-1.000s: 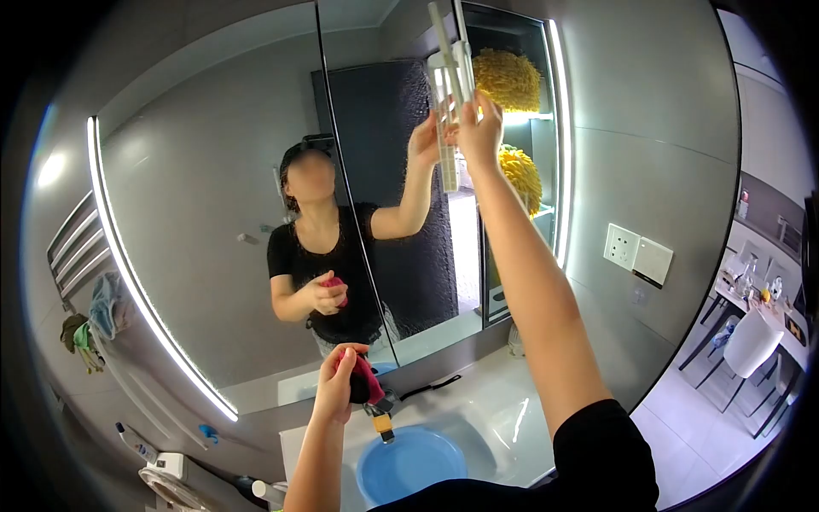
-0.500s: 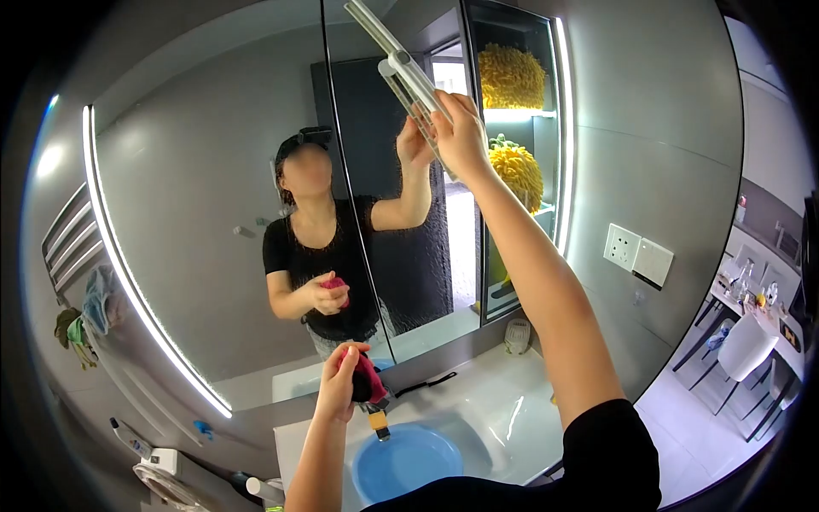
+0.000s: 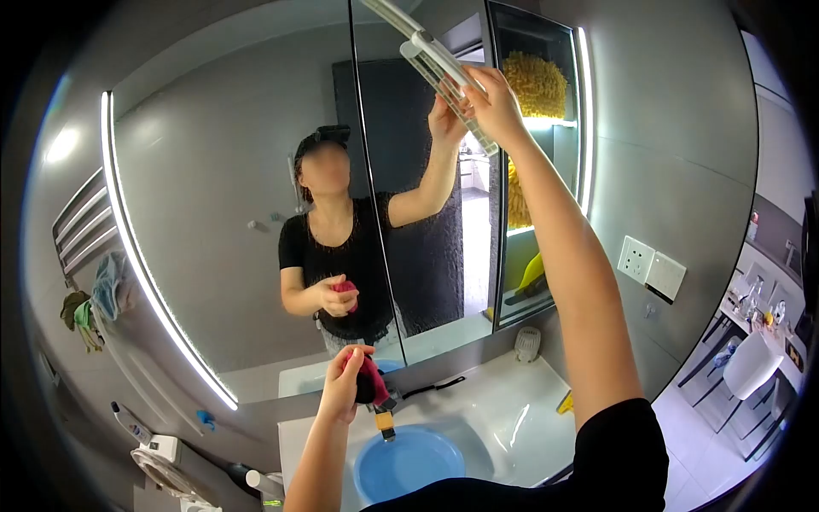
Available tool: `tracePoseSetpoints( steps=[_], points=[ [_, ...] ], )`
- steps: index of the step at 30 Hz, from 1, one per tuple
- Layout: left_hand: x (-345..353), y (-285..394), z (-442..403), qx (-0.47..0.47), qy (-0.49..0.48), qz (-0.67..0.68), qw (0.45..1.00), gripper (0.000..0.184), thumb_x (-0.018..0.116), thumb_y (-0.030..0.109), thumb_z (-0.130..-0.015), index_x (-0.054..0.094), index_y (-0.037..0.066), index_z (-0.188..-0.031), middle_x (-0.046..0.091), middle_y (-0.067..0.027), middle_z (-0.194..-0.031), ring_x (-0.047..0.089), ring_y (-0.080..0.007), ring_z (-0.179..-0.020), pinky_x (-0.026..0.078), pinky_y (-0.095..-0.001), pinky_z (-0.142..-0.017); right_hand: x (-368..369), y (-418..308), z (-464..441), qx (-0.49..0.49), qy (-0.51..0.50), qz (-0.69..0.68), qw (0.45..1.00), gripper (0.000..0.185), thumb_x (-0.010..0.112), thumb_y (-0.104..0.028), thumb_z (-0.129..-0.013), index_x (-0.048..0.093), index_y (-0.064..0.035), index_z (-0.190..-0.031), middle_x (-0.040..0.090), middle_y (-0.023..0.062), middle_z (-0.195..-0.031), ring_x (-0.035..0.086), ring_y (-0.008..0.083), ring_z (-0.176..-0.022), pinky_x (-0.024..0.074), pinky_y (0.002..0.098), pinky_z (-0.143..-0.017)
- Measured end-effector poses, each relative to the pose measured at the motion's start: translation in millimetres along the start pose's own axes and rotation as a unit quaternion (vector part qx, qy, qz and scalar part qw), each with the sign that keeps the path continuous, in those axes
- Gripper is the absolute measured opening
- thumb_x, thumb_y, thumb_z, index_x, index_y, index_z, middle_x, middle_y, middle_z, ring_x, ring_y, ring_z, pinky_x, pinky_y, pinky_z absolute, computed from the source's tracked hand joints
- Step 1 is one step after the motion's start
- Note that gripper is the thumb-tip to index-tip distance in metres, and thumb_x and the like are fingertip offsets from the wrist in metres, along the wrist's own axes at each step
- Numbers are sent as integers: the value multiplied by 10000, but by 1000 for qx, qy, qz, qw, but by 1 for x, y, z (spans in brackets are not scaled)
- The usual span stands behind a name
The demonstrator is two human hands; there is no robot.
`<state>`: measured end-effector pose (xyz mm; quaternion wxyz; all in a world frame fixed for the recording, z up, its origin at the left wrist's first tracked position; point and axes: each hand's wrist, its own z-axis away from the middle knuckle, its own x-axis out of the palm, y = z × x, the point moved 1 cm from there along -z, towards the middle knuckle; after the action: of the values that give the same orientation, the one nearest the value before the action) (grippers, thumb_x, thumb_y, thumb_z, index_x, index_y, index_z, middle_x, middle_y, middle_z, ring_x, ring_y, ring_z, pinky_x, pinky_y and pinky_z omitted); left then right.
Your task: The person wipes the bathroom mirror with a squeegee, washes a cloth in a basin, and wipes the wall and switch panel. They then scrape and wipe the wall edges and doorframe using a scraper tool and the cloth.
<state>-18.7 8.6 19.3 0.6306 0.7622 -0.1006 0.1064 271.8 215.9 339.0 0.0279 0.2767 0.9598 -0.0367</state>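
Note:
My right hand point(image 3: 492, 107) is raised high at the mirror point(image 3: 213, 222), its fingers closed on a long white squeegee point(image 3: 439, 60). The tool slants across the right-hand mirror panel, its upper end leaving the top of the view. Droplets and wet streaks show on that panel. My left hand point(image 3: 344, 388) is held low before the mirror, wrapped round a pink and black pad point(image 3: 371, 380) whose exact kind I cannot make out. Below it, a blue basin point(image 3: 409, 465) sits in the white sink point(image 3: 503, 427), beside the faucet point(image 3: 386, 422). My reflection shows both hands.
Lit shelves with yellow fluffy items point(image 3: 533, 85) stand right of the mirror. A black-handled tool point(image 3: 435, 386) and a white ribbed cup point(image 3: 527, 343) are on the sink's back edge. Wall sockets point(image 3: 650, 267) are at right. A towel rack point(image 3: 84, 218) hangs at left.
The view has shifted slightly, so the mirror and shelves sit further right. My right hand and the squeegee are a little higher and further right in view. The left hand keeps its hold.

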Motion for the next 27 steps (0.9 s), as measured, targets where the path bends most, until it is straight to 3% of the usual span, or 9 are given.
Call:
tracePoseSetpoints(
  steps=[2,4,7,9,11,14,17,20,27],
  points=[
    [0,-1,-2,1,-2,13,1000,239,501,252,-990,604,40,-1032,611,-33,-793,581,-95,-693,482,-232,-644,-10,5,6,8,-25,-29,999,343,577,-182,-896,601,-61,-1215,556,123,-1206,561,290,-1112,442,371,-952],
    [-1,-3,-3,6,-7,2,1000,238,501,253,-990,602,41,-1032,612,-34,-794,581,-93,-694,481,-231,-640,-27,-5,18,-48,-129,24,990,342,565,-145,-908,582,-56,-1238,549,131,-1208,560,286,-1116,442,364,-956],
    [2,1,-3,2,-9,1,1000,239,503,255,-990,601,41,-1029,613,-35,-798,582,-94,-698,480,-230,-641,-37,8,16,-85,-136,-4,987,347,527,-118,-948,538,-57,-1290,519,86,-1221,529,235,-1157,469,343,-968],
    [4,2,-3,9,-8,-19,1000,261,476,275,-993,603,49,-1025,600,-46,-796,587,-108,-699,504,-242,-622,-34,19,-4,-109,-88,-11,990,339,528,-112,-953,538,-65,-1289,524,87,-1215,522,220,-1166,466,320,-941],
    [6,3,-2,10,-7,-23,1000,262,477,276,-993,603,50,-1025,602,-45,-797,588,-108,-696,502,-242,-629,-30,27,-31,-71,-29,-25,997,331,528,-134,-962,541,-72,-1287,528,90,-1215,519,211,-1174,464,313,-920],
    [6,0,-1,2,5,-6,1000,238,505,252,-989,603,37,-1022,607,-28,-789,579,-94,-703,475,-232,-647,-30,22,-50,-57,-23,35,998,347,519,-155,-970,532,-68,-1305,530,97,-1212,556,213,-1093,463,316,-911],
    [3,-3,-1,2,1,-8,1000,242,506,257,-988,600,37,-1023,606,-25,-785,578,-93,-698,472,-231,-645,-34,26,-46,-77,-43,63,994,378,510,-138,-963,511,-73,-1335,531,97,-1217,588,212,-1015,479,328,-891],
    [7,-1,-1,-9,11,-11,1000,244,503,258,-988,598,37,-1028,606,-25,-784,577,-93,-692,471,-230,-642,-42,22,-26,-54,-157,41,985,409,528,-157,-930,521,-111,-1336,511,97,-1298,550,272,-1152,435,351,-984],
    [20,-19,-8,-19,-6,-37,999,277,460,278,-1000,592,40,-1051,607,-46,-824,587,-102,-724,490,-235,-657,-58,21,42,-132,-219,127,958,386,533,-109,-927,539,-129,-1312,508,64,-1314,517,270,-1188,434,385,-1018]
  ],
)
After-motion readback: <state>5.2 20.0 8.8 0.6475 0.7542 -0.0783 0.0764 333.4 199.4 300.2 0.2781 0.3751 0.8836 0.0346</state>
